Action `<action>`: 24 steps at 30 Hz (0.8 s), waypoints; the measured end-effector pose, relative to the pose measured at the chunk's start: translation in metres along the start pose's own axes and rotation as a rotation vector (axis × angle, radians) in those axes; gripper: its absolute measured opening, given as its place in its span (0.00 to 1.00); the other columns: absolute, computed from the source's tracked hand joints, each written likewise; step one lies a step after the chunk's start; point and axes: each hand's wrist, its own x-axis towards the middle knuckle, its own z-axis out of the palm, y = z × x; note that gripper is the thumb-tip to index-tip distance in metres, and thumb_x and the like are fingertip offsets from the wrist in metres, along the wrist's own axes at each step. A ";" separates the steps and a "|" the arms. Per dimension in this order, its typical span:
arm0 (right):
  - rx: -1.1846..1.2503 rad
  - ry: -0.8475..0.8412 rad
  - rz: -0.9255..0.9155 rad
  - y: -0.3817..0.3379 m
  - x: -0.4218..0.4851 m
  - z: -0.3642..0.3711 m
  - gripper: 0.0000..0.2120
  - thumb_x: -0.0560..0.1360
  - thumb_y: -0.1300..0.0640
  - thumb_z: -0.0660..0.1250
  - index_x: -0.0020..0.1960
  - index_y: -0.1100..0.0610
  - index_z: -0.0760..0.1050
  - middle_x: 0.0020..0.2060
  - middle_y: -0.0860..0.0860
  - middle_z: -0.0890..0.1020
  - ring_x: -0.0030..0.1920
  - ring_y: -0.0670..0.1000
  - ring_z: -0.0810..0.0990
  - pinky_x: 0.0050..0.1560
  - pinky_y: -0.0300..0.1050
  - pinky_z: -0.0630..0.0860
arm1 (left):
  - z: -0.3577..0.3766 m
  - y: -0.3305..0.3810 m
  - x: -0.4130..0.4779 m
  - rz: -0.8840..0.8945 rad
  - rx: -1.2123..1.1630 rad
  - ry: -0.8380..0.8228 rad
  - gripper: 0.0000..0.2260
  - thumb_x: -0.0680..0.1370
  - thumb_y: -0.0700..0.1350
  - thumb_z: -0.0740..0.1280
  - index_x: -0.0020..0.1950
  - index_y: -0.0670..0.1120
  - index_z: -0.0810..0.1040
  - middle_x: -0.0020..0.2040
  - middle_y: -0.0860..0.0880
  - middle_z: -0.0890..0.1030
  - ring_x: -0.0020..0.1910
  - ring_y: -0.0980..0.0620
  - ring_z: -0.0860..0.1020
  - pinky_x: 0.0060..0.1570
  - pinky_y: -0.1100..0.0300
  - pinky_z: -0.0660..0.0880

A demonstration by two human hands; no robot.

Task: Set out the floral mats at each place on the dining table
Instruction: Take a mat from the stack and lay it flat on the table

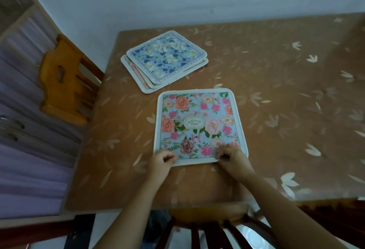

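Pink mat point(199, 126): lies flat on the table point(276, 90) directly ahead of both hands. Its near edge is under the fingers and its sides run square to the table edge closest to the hands.
Left hand point(163, 160): fingers curled, pinching the mat's near left corner.
Right hand point(231, 158): fingers curled over the near edge by the right corner, apparently pinching it. The fingertips are partly hidden under the knuckles.
Stack of mats point(165, 61): ahead and to the left of the hands, just beyond the pink mat's far left corner and not touching it. A blue-and-white mat is on top, with at least two more fanned out beneath.
Shape and axis: the mats look nearly square, so no long axis can be told. The stack sits turned at an angle to the pink mat.
Governing relation: the stack lies on the left hand's side, across the pink mat, so the left hand is the nearer one for the next pick.
Near chair point(207, 215): below the wrists, at the place where the pink mat is being set.
Side chair point(65, 79): far left of the left hand, beside the stack.
Step in hand (judged): squaring the first mat at this place. The stacked mats are not yet set out.
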 end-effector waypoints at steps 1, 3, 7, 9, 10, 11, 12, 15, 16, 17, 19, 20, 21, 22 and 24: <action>-0.028 -0.010 -0.021 0.000 0.000 0.002 0.05 0.67 0.64 0.71 0.41 0.57 0.77 0.44 0.51 0.77 0.50 0.56 0.75 0.55 0.50 0.71 | 0.001 0.000 -0.002 0.022 -0.007 -0.014 0.03 0.71 0.37 0.71 0.42 0.42 0.81 0.39 0.55 0.77 0.43 0.51 0.78 0.44 0.64 0.74; -0.089 -0.003 -0.038 0.002 -0.001 0.006 0.08 0.67 0.62 0.71 0.45 0.58 0.77 0.47 0.54 0.76 0.53 0.56 0.72 0.62 0.55 0.67 | 0.003 -0.002 -0.007 0.059 0.012 -0.028 0.06 0.70 0.38 0.72 0.46 0.42 0.81 0.43 0.56 0.75 0.46 0.54 0.75 0.46 0.72 0.69; -0.182 0.060 -0.055 -0.003 -0.001 0.018 0.14 0.68 0.58 0.70 0.53 0.56 0.76 0.53 0.53 0.75 0.56 0.56 0.68 0.56 0.46 0.63 | 0.007 -0.011 -0.014 0.130 0.079 -0.020 0.10 0.69 0.39 0.73 0.49 0.44 0.81 0.51 0.53 0.75 0.55 0.57 0.70 0.57 0.69 0.61; -0.206 0.090 -0.088 -0.008 -0.001 0.025 0.15 0.69 0.58 0.69 0.55 0.55 0.75 0.54 0.53 0.74 0.55 0.55 0.68 0.53 0.44 0.63 | 0.007 -0.014 -0.016 0.127 0.066 -0.019 0.10 0.70 0.39 0.73 0.50 0.44 0.81 0.53 0.53 0.76 0.57 0.55 0.71 0.59 0.65 0.62; -0.217 0.103 -0.106 -0.010 -0.001 0.028 0.15 0.69 0.59 0.68 0.56 0.55 0.75 0.54 0.53 0.74 0.55 0.55 0.68 0.53 0.44 0.64 | 0.008 -0.014 -0.017 0.123 0.057 -0.014 0.10 0.69 0.39 0.73 0.50 0.44 0.81 0.54 0.52 0.76 0.58 0.55 0.71 0.60 0.64 0.63; -0.234 0.112 -0.123 -0.014 -0.001 0.033 0.16 0.69 0.59 0.68 0.56 0.55 0.75 0.53 0.53 0.74 0.55 0.55 0.68 0.54 0.45 0.65 | 0.009 -0.014 -0.018 0.117 0.052 -0.006 0.11 0.69 0.40 0.73 0.51 0.44 0.81 0.55 0.51 0.77 0.58 0.54 0.71 0.61 0.63 0.63; -0.256 0.113 -0.135 -0.018 -0.001 0.038 0.16 0.69 0.58 0.67 0.56 0.55 0.74 0.53 0.53 0.73 0.55 0.55 0.68 0.53 0.46 0.66 | 0.011 -0.014 -0.019 0.113 0.053 0.002 0.11 0.69 0.40 0.73 0.51 0.44 0.81 0.56 0.51 0.77 0.59 0.54 0.71 0.62 0.62 0.63; -0.297 0.091 -0.152 -0.031 0.002 0.054 0.16 0.70 0.56 0.66 0.57 0.55 0.73 0.53 0.54 0.72 0.56 0.55 0.67 0.53 0.48 0.66 | 0.018 -0.013 -0.023 0.142 0.087 0.019 0.12 0.69 0.42 0.74 0.52 0.45 0.80 0.58 0.51 0.76 0.60 0.53 0.70 0.64 0.59 0.62; -0.305 0.083 -0.163 -0.034 0.003 0.059 0.16 0.70 0.55 0.66 0.57 0.55 0.73 0.53 0.54 0.72 0.55 0.55 0.67 0.53 0.48 0.67 | 0.020 -0.014 -0.025 0.159 0.102 0.029 0.12 0.69 0.42 0.73 0.51 0.45 0.80 0.59 0.51 0.76 0.61 0.53 0.70 0.64 0.60 0.62; -0.310 0.077 -0.177 -0.037 0.003 0.063 0.15 0.71 0.55 0.65 0.57 0.55 0.73 0.53 0.54 0.72 0.55 0.55 0.67 0.53 0.49 0.67 | 0.021 -0.014 -0.026 0.177 0.115 0.041 0.11 0.69 0.42 0.73 0.51 0.45 0.81 0.59 0.51 0.77 0.62 0.52 0.69 0.63 0.60 0.61; -0.299 0.080 -0.205 -0.041 0.004 0.065 0.14 0.71 0.56 0.66 0.55 0.56 0.75 0.51 0.54 0.74 0.54 0.56 0.68 0.51 0.51 0.69 | 0.022 -0.016 -0.028 0.203 0.137 0.065 0.10 0.69 0.41 0.73 0.50 0.45 0.81 0.60 0.50 0.77 0.63 0.51 0.69 0.63 0.60 0.61; -0.283 0.089 -0.225 -0.042 0.004 0.065 0.12 0.70 0.57 0.66 0.54 0.56 0.76 0.50 0.55 0.75 0.52 0.57 0.69 0.49 0.52 0.70 | 0.022 -0.017 -0.029 0.213 0.147 0.073 0.09 0.70 0.41 0.73 0.50 0.45 0.81 0.60 0.49 0.77 0.63 0.50 0.69 0.64 0.59 0.62; -0.265 0.100 -0.250 -0.042 0.003 0.064 0.11 0.70 0.59 0.67 0.52 0.57 0.78 0.48 0.55 0.76 0.50 0.58 0.70 0.47 0.54 0.71 | 0.022 -0.017 -0.030 0.220 0.157 0.078 0.10 0.70 0.41 0.73 0.50 0.44 0.81 0.59 0.49 0.77 0.63 0.50 0.70 0.64 0.58 0.63; -0.250 0.112 -0.276 -0.041 0.003 0.063 0.09 0.69 0.60 0.68 0.49 0.59 0.79 0.45 0.56 0.77 0.48 0.59 0.71 0.45 0.56 0.72 | 0.022 -0.016 -0.030 0.225 0.167 0.081 0.10 0.70 0.41 0.73 0.50 0.44 0.81 0.59 0.49 0.77 0.62 0.50 0.70 0.63 0.57 0.63; -0.239 0.120 -0.298 -0.041 0.002 0.061 0.06 0.68 0.62 0.69 0.45 0.60 0.80 0.43 0.57 0.78 0.46 0.60 0.72 0.42 0.57 0.73 | 0.020 -0.014 -0.030 0.230 0.189 0.084 0.11 0.70 0.42 0.73 0.51 0.45 0.81 0.59 0.49 0.78 0.62 0.50 0.70 0.63 0.57 0.63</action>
